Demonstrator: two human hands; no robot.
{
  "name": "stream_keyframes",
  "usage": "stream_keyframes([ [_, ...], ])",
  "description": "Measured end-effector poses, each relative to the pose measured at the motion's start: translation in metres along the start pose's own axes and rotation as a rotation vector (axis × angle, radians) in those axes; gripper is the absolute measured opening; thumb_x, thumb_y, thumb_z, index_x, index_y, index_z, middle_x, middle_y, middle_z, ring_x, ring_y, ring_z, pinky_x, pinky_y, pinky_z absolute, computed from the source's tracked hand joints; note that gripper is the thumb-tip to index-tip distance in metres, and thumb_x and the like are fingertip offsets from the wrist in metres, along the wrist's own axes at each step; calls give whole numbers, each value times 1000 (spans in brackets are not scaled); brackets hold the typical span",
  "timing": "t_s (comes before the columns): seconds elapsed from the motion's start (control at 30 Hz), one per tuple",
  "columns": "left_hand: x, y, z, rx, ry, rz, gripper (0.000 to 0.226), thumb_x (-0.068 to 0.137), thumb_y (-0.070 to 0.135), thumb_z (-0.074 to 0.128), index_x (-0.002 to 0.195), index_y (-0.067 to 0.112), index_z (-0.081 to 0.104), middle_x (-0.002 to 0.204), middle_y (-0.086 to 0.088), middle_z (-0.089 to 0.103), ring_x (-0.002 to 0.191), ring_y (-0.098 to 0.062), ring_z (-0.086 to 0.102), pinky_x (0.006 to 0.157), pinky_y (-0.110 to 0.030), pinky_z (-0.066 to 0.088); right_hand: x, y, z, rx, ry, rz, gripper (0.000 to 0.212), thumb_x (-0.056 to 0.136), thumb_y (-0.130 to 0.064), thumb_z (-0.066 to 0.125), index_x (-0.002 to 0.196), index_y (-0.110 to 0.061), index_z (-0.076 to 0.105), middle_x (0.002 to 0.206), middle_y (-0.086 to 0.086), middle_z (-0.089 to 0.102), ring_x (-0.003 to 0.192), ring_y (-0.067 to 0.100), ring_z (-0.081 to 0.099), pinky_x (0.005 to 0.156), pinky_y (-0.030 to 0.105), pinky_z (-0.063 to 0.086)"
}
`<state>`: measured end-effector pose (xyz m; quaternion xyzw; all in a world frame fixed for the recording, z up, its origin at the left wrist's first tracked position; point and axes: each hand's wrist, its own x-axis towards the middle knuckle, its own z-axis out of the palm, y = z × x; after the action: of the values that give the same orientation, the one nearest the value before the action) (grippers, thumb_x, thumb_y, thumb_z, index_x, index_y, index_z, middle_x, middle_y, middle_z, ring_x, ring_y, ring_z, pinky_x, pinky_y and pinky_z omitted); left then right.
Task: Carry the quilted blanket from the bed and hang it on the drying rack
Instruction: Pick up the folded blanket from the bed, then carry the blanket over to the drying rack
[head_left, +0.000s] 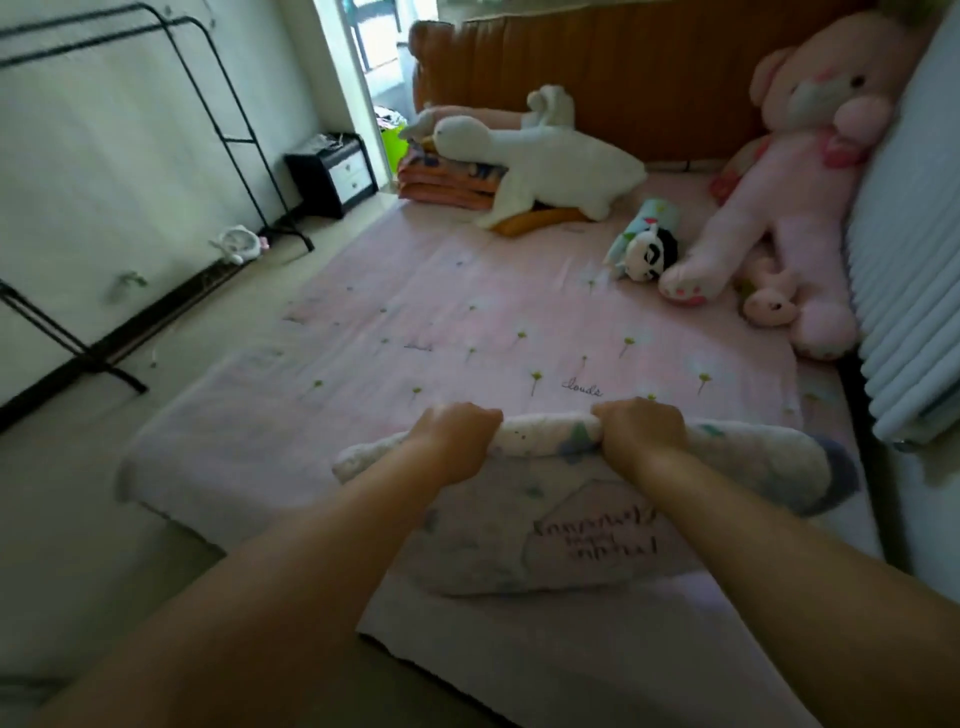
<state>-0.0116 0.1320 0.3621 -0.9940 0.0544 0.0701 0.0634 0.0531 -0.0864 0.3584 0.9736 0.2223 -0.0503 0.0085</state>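
Observation:
The quilted blanket (561, 525), white with pale prints and dark lettering, lies folded at the near end of the bed (467, 322), which has a pink sheet. My left hand (452, 436) grips its far folded edge on the left. My right hand (644, 431) grips the same edge a little to the right. The far edge looks slightly lifted off the sheet. The black metal drying rack (244, 140) stands against the white wall on the left, with nothing on its bars.
A big pink teddy bear (800, 171), a white goose plush (545, 156), a small panda toy (647, 249) and folded bedding (441, 182) lie at the head of the bed. A black nightstand (332, 174) stands beside a doorway. Bare floor (67, 509) runs between bed and rack. A white radiator (914, 291) lines the right.

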Motion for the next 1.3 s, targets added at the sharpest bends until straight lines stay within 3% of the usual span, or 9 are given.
stream_keyframes([
  [0.33, -127, -171, -26, 36, 117, -252, 22, 84, 31, 55, 105, 26, 55, 102, -4, 68, 90, -27, 65, 67, -32, 42, 44, -197, -64, -34, 165, -332, 20, 89, -37, 47, 103, -30, 59, 103, 1, 67, 93, 24, 65, 69, 32, 40],
  [0.5, -195, -262, -24, 51, 105, -393, 20, 85, 30, 54, 104, 26, 55, 106, -2, 66, 93, -24, 64, 77, -35, 52, 59, -315, -81, -4, 215, -459, 18, 89, -39, 51, 101, -29, 60, 99, 0, 67, 88, 22, 65, 67, 32, 41],
  [0.63, -246, -339, -27, 91, 123, -461, 17, 86, 28, 54, 102, 24, 55, 103, -3, 66, 89, -24, 64, 66, -30, 40, 75, -414, -95, 27, 236, -534, 18, 90, -40, 51, 100, -29, 60, 94, -2, 66, 79, 19, 62, 64, 30, 38],
  [0.8, -300, -430, -34, 136, 105, -561, 16, 90, 29, 50, 105, 25, 52, 101, -2, 67, 87, -23, 66, 64, -33, 43, 96, -523, -113, 83, 295, -610, 21, 89, -45, 51, 99, -29, 62, 92, -3, 66, 73, 18, 56, 63, 29, 36],
  [1.0, -344, -510, -30, 141, 120, -675, 18, 89, 31, 52, 107, 27, 55, 103, 0, 68, 89, -23, 66, 64, -31, 41, 122, -625, -128, 54, 345, -708, 16, 91, -39, 50, 96, -29, 61, 90, -3, 66, 78, 18, 61, 63, 30, 36],
  [1.17, -370, -576, -27, 122, 159, -760, 19, 88, 30, 55, 107, 29, 56, 102, 0, 69, 89, -23, 66, 67, -32, 45, 150, -706, -147, 2, 371, -776, 13, 92, -37, 51, 95, -28, 60, 85, -4, 64, 68, 16, 51, 61, 31, 37],
  [1.3, -381, -646, -26, 166, 154, -815, 21, 87, 30, 53, 107, 28, 56, 103, -1, 69, 90, -24, 66, 69, -33, 47, 186, -777, -161, -13, 426, -827, 15, 91, -33, 50, 97, -28, 62, 90, -3, 67, 78, 18, 64, 61, 30, 39],
])
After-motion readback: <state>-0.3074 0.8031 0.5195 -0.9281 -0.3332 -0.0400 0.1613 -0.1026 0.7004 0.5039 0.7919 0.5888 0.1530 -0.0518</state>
